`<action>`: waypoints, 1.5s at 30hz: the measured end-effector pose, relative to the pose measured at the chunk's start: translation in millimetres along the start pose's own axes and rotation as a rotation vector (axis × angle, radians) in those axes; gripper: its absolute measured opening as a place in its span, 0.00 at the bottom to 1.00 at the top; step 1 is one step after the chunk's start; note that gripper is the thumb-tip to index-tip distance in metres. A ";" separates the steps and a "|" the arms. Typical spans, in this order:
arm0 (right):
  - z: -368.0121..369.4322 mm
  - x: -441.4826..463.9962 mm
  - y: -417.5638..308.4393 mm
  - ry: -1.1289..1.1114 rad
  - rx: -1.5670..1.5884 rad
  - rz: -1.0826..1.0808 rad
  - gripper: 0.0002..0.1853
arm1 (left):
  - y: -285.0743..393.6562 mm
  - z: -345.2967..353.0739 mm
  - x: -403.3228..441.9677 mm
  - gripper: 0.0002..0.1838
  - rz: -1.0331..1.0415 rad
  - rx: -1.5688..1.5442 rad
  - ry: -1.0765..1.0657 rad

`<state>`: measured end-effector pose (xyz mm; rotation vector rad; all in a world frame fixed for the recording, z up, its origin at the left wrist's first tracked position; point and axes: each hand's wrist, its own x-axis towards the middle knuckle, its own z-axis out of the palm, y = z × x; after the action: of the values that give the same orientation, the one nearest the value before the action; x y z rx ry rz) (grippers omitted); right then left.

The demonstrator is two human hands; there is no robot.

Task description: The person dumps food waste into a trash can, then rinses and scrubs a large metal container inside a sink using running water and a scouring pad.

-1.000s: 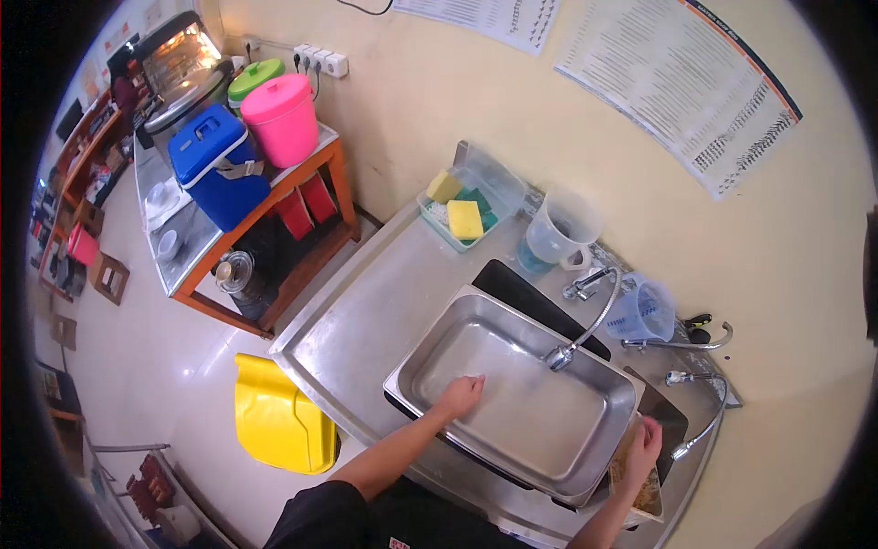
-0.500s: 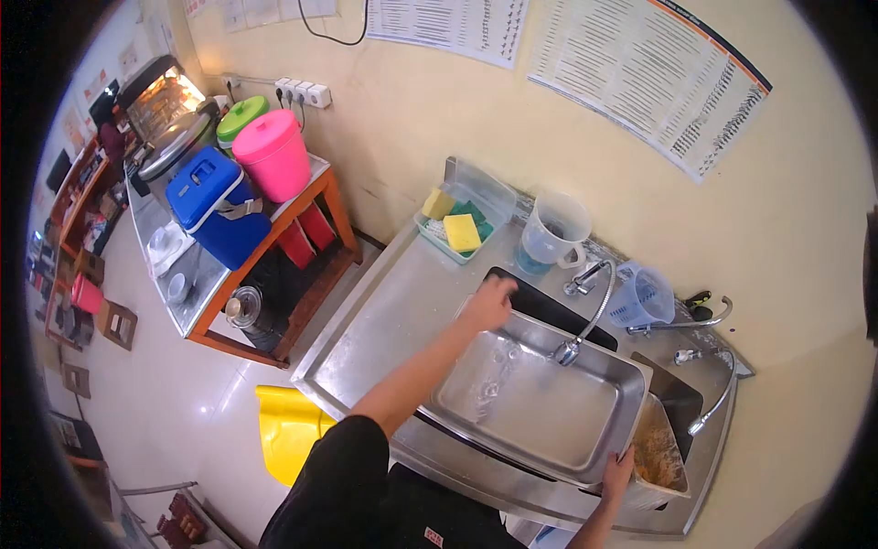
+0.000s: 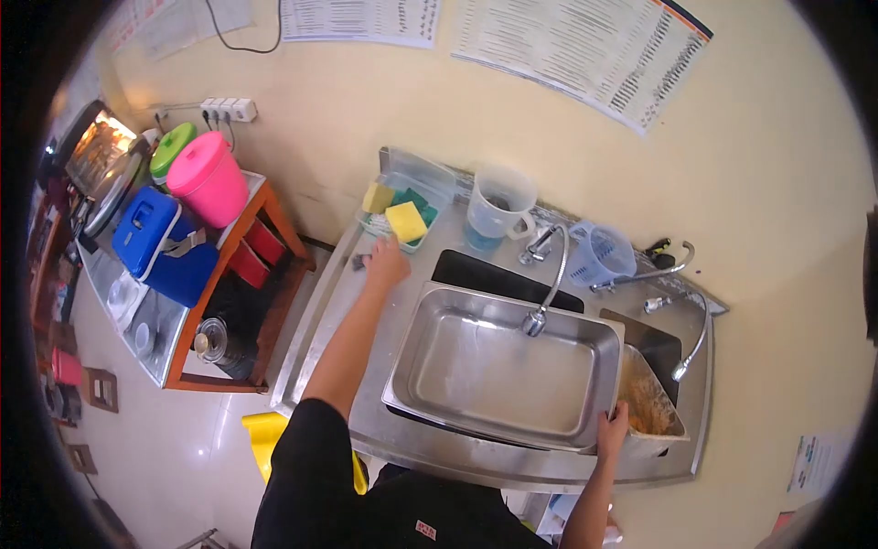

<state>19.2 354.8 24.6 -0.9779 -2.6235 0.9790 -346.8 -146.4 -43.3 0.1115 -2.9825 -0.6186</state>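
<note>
A rectangular stainless steel food pan (image 3: 512, 437) with a film of cloudy water lies over the sink. My right hand (image 3: 612, 432) grips its near right corner by the rim. My left hand (image 3: 388, 263) is off the pan, reaching just below a clear plastic container (image 3: 444, 188) of sponges, fingers partly spread. A yellow sponge (image 3: 406, 222) sits at the container's near edge, close to my fingertips; whether they touch is unclear. Behind it are another yellow sponge (image 3: 377, 198) and green scouring pads (image 3: 416, 199). A small dark grey patch beside my thumb cannot be made out.
A flexible tap (image 3: 554, 265) hangs over the pan. Behind stand a clear jug (image 3: 499, 206) and a bluish jug (image 3: 604, 254). Right of the pan, a second container (image 3: 651, 403) holds orange-brown residue. A side table at left bears a blue cooler (image 3: 165, 247) and pink bucket (image 3: 208, 178).
My left hand has moved left, from the pan's far left corner to the sponge container. My right hand stays on the pan's rim. The view has shifted to the right.
</note>
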 end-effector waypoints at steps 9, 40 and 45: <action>-56.5 -42.8 -32.2 -0.128 0.297 -0.049 0.18 | 13.3 55.1 -168.6 0.25 -0.009 -0.597 -0.207; 6.1 -98.9 -185.4 0.066 -0.401 -0.354 0.09 | 232.5 -6.4 -265.9 0.45 -0.121 -1.719 -1.297; 42.8 -91.1 -150.8 0.041 -0.254 -0.313 0.09 | 243.1 8.0 -262.6 0.37 0.042 -1.836 -1.274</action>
<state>-5.2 188.8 93.4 -0.5933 -2.7974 0.5596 -99.6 103.0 26.4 -0.6332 -1.3811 -3.7813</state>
